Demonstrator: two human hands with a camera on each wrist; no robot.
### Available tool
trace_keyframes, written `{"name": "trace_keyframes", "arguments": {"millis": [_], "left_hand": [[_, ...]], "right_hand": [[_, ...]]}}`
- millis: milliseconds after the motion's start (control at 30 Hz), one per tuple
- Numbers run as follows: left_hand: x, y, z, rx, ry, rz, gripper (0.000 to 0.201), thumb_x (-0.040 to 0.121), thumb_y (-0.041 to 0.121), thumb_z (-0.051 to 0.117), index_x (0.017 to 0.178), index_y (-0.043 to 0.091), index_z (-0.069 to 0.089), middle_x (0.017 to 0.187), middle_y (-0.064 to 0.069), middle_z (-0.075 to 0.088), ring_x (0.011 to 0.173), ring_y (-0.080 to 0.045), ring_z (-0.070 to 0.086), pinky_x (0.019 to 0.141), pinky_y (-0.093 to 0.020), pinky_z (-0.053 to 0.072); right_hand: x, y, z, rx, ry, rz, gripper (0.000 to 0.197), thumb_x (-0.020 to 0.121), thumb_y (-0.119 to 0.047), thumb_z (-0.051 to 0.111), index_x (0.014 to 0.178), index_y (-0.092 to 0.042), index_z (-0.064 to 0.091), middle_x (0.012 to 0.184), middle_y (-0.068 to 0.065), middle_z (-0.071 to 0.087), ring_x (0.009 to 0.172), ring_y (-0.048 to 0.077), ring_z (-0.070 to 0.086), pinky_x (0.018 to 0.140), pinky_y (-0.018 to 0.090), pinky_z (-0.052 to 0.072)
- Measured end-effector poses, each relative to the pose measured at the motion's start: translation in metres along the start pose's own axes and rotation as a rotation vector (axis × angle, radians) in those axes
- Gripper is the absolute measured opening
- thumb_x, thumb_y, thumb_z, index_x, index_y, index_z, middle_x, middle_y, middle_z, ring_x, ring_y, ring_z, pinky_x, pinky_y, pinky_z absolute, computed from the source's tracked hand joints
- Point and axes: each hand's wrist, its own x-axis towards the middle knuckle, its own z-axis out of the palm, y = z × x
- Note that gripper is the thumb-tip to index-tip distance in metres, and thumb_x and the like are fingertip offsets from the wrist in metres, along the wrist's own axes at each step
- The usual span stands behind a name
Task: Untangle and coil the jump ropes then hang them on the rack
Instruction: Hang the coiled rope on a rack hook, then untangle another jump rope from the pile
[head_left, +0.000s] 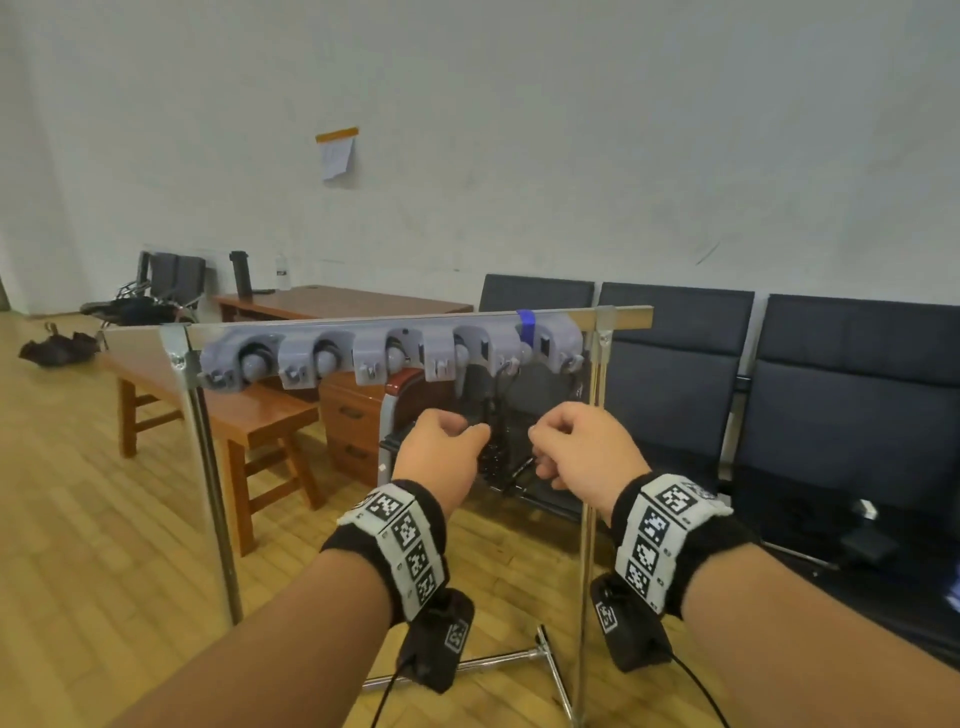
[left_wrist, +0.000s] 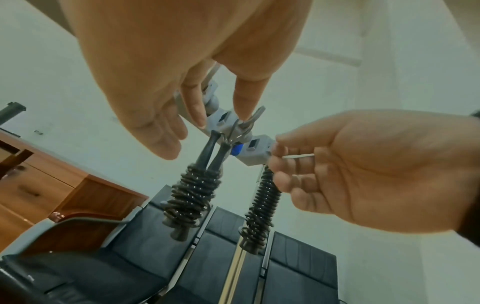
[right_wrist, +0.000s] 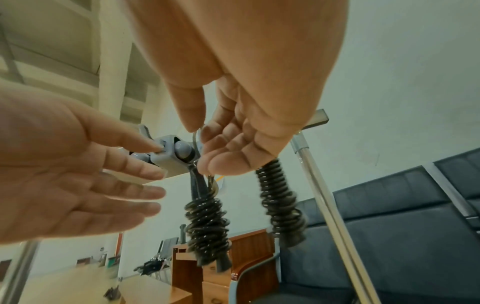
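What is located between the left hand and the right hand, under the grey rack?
Between the left hand and right hand hangs a black coiled jump rope, hooked on the grey plastic rack. The left wrist view shows it best.

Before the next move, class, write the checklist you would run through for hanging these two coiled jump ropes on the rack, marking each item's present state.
1. First coiled rope hangs from the rack: ok.
2. Both ropes wound tight round their handles: ok.
3. Second coiled rope has its loop over a hook: cannot tell.
4. Second coiled rope let go: not ok; the right hand pinches its loop.
5. Left hand free, fingers straight: ok.
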Motion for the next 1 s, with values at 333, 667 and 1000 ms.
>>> {"name": "trace_keyframes", "arguments": {"millis": [333,667,1000], "left_hand": [[-0.129,0.032,-0.012,0.5,-0.6,0.396,0.007,0.097,0.038,0.067,0.091,0.035,0.069,0.08,0.014,0.076,0.071,0.002,0.071,0.072,-0.027,0.059],[-0.141,-0.062,0.084,0.945,-0.998,0.513,0.011,0.103,0.038,0.057,0.111,0.036,0.064,0.096,0.017,0.061,0.087,-0.01,0.058,0.073,-0.028,0.043],[-0.105,-0.279,0.197,0.959,-1.314,0.186,0.019,0.105,0.041,0.052,0.115,0.033,0.066,0.109,0.007,0.071,0.095,-0.015,0.062,0.083,-0.034,0.054]], "right_hand": [[-0.122,0.007,-0.067,-0.613,-0.266,-0.192,0.018,0.098,-0.045,0.057,0.101,-0.032,0.07,0.093,-0.014,0.066,0.087,0.006,0.06,0.075,0.026,0.046],[-0.137,0.15,-0.06,-0.745,-0.632,-0.056,0.025,0.101,-0.047,0.054,0.111,-0.029,0.067,0.104,-0.008,0.066,0.095,0.014,0.06,0.08,0.031,0.048],[-0.114,0.364,0.028,-0.723,-0.955,0.174,0.026,0.102,-0.043,0.053,0.113,-0.025,0.068,0.105,-0.007,0.067,0.089,0.015,0.057,0.065,0.028,0.038]]}}
